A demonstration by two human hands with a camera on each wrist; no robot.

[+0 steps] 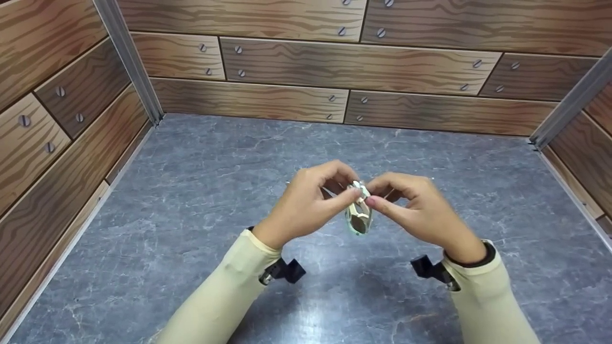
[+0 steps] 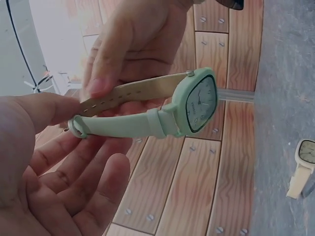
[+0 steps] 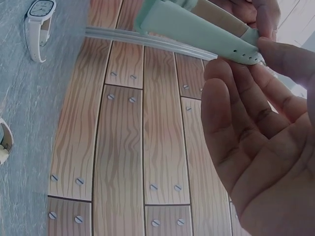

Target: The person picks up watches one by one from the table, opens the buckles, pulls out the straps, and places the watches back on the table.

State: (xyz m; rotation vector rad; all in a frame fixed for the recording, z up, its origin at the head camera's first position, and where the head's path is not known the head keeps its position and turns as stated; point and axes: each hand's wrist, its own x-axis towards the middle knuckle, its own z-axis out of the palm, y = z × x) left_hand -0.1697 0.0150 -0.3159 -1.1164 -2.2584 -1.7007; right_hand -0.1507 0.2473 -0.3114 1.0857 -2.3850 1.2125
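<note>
A mint-green wristwatch (image 1: 358, 215) hangs between both hands above the grey marble table (image 1: 191, 200). In the left wrist view its rounded square face (image 2: 199, 101) points right and the two straps run left. My left hand (image 1: 351, 193) pinches the buckle end of one strap (image 2: 118, 125) between thumb and fingers. My right hand (image 1: 375, 198) pinches the tip of the holed strap (image 3: 197, 27) between its thumb (image 3: 290, 54) and fingers. The strap ends meet where the fingertips touch. Both forearms wear cream sleeves.
A cream watch (image 2: 305, 162) lies on the table past the hands. In the right wrist view a white watch (image 3: 39, 19) lies there too, with part of another pale object (image 3: 3, 143) at the left edge. Wood-pattern walls (image 1: 334, 62) enclose the table on three sides.
</note>
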